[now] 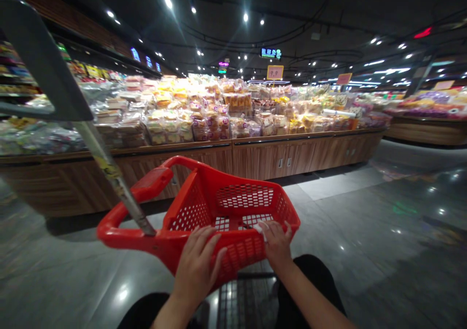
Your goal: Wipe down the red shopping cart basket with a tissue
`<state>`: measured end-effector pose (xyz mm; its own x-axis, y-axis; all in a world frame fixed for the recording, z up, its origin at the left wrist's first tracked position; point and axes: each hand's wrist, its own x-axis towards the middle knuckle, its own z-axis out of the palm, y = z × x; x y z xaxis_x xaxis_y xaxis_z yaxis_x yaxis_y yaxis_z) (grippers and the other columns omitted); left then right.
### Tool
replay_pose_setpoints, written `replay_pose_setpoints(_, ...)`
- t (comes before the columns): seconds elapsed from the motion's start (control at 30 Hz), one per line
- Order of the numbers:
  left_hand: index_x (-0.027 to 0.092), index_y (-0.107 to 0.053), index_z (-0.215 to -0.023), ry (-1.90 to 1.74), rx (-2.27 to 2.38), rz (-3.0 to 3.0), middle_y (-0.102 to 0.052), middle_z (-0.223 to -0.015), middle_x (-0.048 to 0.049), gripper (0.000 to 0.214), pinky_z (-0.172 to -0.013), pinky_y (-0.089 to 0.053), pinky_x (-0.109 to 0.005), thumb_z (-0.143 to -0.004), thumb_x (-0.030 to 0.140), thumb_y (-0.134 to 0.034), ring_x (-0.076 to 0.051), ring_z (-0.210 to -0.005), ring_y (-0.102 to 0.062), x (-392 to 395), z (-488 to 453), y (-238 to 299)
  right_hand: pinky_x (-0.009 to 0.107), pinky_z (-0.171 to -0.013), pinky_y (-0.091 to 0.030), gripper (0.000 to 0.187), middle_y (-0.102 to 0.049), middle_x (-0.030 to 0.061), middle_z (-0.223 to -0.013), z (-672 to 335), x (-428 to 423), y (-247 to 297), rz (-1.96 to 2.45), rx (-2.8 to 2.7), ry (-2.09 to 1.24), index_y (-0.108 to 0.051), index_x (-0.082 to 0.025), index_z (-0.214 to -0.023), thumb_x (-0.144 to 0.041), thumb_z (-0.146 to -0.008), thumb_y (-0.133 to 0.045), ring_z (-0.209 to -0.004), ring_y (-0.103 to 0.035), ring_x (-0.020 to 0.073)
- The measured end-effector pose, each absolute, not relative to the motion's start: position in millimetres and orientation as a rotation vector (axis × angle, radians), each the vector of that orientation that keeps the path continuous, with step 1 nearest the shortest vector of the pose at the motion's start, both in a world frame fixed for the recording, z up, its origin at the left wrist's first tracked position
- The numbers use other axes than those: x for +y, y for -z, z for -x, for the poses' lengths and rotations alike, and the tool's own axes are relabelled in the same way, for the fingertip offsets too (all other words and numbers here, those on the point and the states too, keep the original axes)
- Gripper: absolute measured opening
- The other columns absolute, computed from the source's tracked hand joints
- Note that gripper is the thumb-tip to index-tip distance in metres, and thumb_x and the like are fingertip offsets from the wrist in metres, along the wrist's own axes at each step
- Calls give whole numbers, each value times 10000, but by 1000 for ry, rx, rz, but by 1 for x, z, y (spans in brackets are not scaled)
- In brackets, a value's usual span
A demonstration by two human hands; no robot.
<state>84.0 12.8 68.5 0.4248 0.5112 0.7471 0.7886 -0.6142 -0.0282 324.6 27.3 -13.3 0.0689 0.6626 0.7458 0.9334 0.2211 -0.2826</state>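
A red plastic shopping basket (233,244) with perforated walls stands right in front of me, with no goods visible in it. My left hand (199,258) lies on its near rim, fingers stretched out and thumb apart. Farther right along the same rim, my right hand (276,241) is closed on a crumpled white tissue (260,228), pressed against the basket's edge. A red grip (151,183) forms the basket's left end. From there a worn metal pole (116,183) rises to a grey handle (54,66).
Behind the basket runs a wooden display counter (302,151) heaped with bagged bread and pastries (209,117). A yellow price sign (275,72) stands above them. Another display (426,127) is at the right. Grey glossy floor (365,236) extends around, and my knees (317,275) are below.
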Motion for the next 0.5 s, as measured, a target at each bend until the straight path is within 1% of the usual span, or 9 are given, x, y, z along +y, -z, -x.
replay_pose_setpoints(0.07, 199, -576, -1139, 919, -1155, 2348, -637, -1163, -98, 320, -998, -405, -443, -858, 329, -496, -248, -1123, -548, 22, -106, -64, 472, -1060, -95, 342, -669, 46, -1083, -307, 28, 6, 1485, -1729, 388, -598, -243, -1121, -107, -831, -477, -1039, -555, 210)
replay_pose_setpoints(0.13, 183, -595, -1134, 799, -1257, 2358, -657, -1138, -103, 326, -985, -392, -457, -881, 333, -457, -257, -1077, -575, 31, -118, -62, 475, -1067, -75, 373, -662, 44, -1113, -294, 28, 1, 1456, -1777, 349, -579, -247, -1155, -99, -828, -477, -1060, -550, 205)
replay_pose_setpoints(0.27, 195, -644, -1045, 684, -1409, 2333, -710, -933, -74, 291, -874, -417, -433, -909, 294, -407, -239, -881, -623, 40, -118, -62, 471, -1074, -43, 453, -665, 19, -1120, -300, 26, 0, 1423, -1809, 349, -567, -272, -1187, -54, -806, -456, -1048, -561, 183)
replay_pose_setpoints(0.33, 209, -660, -986, 673, -1429, 2325, -706, -864, -63, 280, -837, -417, -417, -909, 303, -408, -233, -831, -619, 41, -112, -63, 472, -1071, -54, 483, -675, 16, -1102, -320, 23, 5, 1446, -1790, 401, -583, -275, -1178, -33, -782, -449, -1024, -574, 182)
replay_pose_setpoints(0.4, 218, -668, -930, 662, -1447, 2320, -700, -849, -59, 272, -834, -408, -406, -905, 311, -413, -231, -827, -616, 42, -106, -64, 469, -1062, -81, 522, -680, 15, -1091, -343, 18, 12, 1509, -1750, 447, -599, -275, -1167, -8, -751, -434, -1014, -580, 185)
replay_pose_setpoints(0.5, 226, -669, -903, 649, -1456, 2330, -695, -845, -54, 263, -854, -391, -399, -902, 305, -418, -225, -836, -611, 46, -96, -65, 469, -1048, -101, 583, -678, 7, -1101, -363, 12, 21, 1607, -1673, 458, -604, -287, -1167, 27, -719, -401, -1019, -583, 185)
